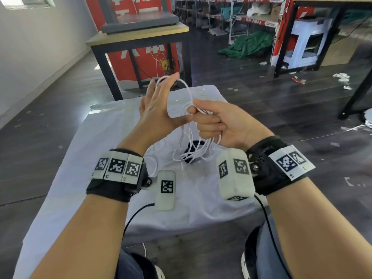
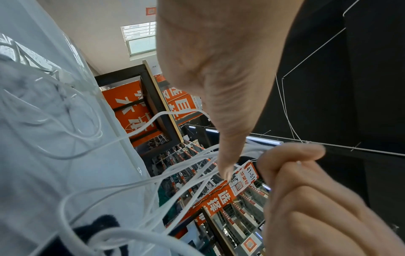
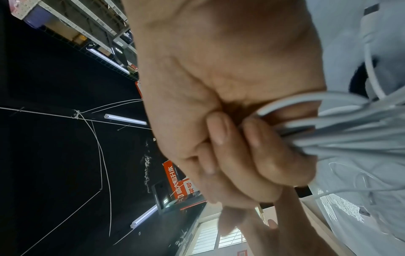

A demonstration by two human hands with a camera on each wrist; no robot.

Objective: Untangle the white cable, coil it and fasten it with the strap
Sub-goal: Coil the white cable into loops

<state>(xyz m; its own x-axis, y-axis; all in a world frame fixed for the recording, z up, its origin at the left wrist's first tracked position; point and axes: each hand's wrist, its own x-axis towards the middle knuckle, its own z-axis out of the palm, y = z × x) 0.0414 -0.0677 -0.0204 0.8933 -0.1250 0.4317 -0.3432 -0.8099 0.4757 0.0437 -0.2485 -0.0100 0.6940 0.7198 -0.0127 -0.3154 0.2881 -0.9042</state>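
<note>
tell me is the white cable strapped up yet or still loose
Loose. The right hand grips uneven loops of the white cable; the black strap lies underneath on the table.

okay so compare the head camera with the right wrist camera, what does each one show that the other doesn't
Only the head view shows the left hand with straight fingers and a loop of white cable over them, the dark strap lying under the hanging loops, and the whole white cloth. Only the right wrist view shows the right hand's fingertips curled against the palm over the bundled strands. Both show the right hand gripping the cable.
</note>
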